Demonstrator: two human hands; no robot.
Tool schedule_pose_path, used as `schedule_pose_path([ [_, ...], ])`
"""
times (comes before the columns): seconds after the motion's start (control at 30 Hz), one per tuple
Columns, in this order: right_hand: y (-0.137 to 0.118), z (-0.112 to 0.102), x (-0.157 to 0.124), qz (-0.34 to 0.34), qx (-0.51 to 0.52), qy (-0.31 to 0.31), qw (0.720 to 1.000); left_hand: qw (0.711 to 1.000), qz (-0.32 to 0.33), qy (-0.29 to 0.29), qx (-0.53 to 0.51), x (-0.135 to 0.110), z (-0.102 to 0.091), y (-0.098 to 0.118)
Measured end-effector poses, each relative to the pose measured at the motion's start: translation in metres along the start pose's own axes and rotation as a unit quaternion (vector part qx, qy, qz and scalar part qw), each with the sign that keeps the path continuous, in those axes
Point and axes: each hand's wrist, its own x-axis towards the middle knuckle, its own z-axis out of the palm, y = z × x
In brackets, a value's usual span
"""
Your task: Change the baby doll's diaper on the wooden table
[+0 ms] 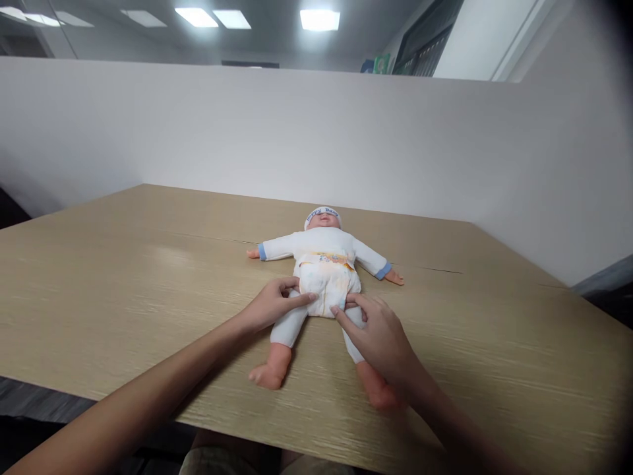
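A baby doll in a white suit with blue cuffs lies on its back on the wooden table, head pointing away from me. It wears a white diaper with a yellow printed band at the waist. My left hand rests at the doll's right hip, index finger stretched onto the diaper's lower edge, the other fingers curled. My right hand lies over the doll's left thigh, its fingertips pressed against the diaper's lower edge near the crotch. The doll's bare feet point toward me.
A white partition wall runs behind and to the right of the table. The table's front edge is just below my forearms. Ceiling lights and a dark screen show above the partition.
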Motion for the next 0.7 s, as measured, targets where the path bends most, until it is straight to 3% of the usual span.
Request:
schedule_pose_path([
  [0.37,0.004,0.004,0.005,-0.01,0.045,-0.022,0.999,0.999,-0.023,0.007,-0.03,-0.001,0.002,-0.001],
  [0.53,0.012,0.005,0.008,0.031,0.135,-0.03,0.99,0.98,-0.071,-0.005,-0.184,0.002,0.002,-0.002],
  [0.7,0.018,0.007,0.006,0.046,0.136,0.043,0.989,0.968,-0.086,-0.003,-0.238,0.004,0.0,-0.003],
])
